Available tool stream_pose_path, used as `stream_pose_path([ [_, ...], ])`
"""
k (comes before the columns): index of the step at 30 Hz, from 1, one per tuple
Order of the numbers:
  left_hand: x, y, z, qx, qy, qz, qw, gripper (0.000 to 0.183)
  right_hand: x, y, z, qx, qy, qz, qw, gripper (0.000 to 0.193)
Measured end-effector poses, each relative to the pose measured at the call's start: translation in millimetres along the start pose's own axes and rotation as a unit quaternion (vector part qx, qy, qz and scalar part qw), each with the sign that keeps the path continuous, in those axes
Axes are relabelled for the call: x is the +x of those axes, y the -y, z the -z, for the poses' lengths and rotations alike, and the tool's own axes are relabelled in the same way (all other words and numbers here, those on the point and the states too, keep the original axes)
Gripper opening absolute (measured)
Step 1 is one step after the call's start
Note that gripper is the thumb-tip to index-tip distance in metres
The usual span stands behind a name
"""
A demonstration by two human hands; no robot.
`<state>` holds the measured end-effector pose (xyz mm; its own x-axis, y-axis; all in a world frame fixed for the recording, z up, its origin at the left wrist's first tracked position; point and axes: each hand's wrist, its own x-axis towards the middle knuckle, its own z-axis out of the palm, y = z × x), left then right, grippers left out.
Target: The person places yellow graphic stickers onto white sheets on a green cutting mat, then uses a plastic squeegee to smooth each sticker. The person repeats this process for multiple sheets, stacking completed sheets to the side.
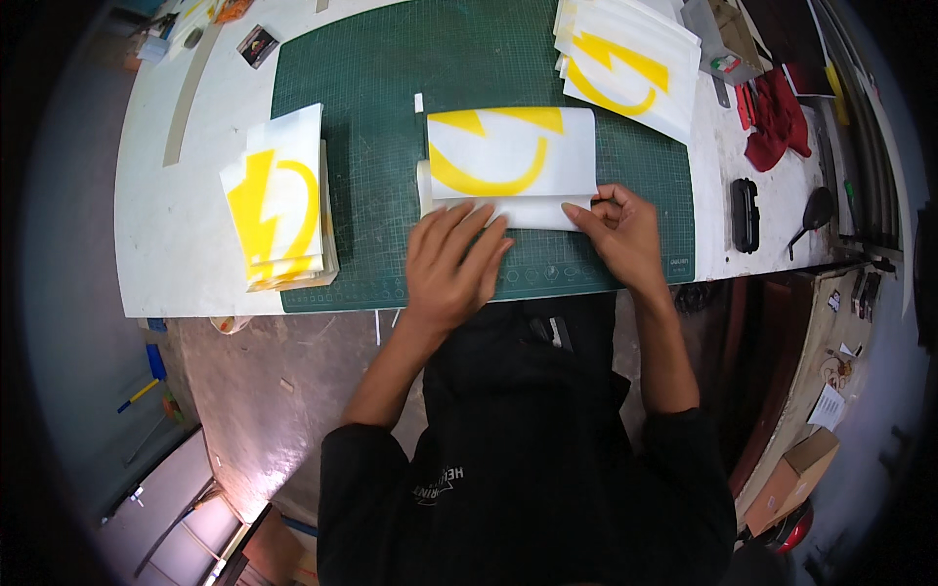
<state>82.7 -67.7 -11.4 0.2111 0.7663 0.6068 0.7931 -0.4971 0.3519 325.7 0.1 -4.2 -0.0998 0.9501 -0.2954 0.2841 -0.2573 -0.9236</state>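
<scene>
A folded white sheet with a yellow printed design (508, 146) lies on the green cutting mat (420, 59). Along its near side runs a plain white folded strip. My left hand (451, 259) rests on that strip at the left, its fingers stretched out and slightly apart. At the near right corner, my right hand (623, 234) pinches the sheet between thumb and fingers. Whether the sheet is paper or plastic cannot be told.
To the left sits a pile of similar folded sheets (278, 210), and another pile (630, 73) is at the back right. A black case (746, 215), a black spoon-shaped tool (813, 217) and a red cloth (778, 122) lie on the white table (718, 259) at the right.
</scene>
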Motion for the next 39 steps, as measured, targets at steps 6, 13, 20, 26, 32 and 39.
stream_pose_path([
  [6, 1.0, 4.8, -21.7, 0.029, 0.1, 0.045, 0.994, 0.044, -28.5, 13.8, -7.8, -0.213, -0.172, 0.144, 0.951, 0.024],
  [13, 4.6, 3.1, -17.4, 0.035, 0.109, 0.053, 0.992, 0.04, -20.7, -6.3, -38.4, -0.34, -0.098, 0.379, 0.855, 0.034],
  [20, -20.0, 0.8, -11.5, 0.012, 0.162, 0.065, 0.985, 0.047, -45.7, -31.0, -34.3, -0.397, -0.073, 0.37, 0.837, 0.031],
  [26, -34.8, 6.5, 18.9, 0.023, 0.263, 0.117, 0.957, 0.066, -61.9, -24.8, -46.1, -0.445, -0.052, 0.308, 0.84, 0.041],
  [32, -33.9, 2.7, 14.7, 0.052, 0.272, 0.101, 0.956, 0.057, -73.0, -28.1, -42.3, -0.491, -0.048, 0.248, 0.834, 0.046],
  [39, -36.0, -3.2, 13.0, 0.058, 0.269, 0.109, 0.955, 0.057, -74.1, -22.8, -0.6, -0.362, -0.168, 0.262, 0.879, 0.046],
])
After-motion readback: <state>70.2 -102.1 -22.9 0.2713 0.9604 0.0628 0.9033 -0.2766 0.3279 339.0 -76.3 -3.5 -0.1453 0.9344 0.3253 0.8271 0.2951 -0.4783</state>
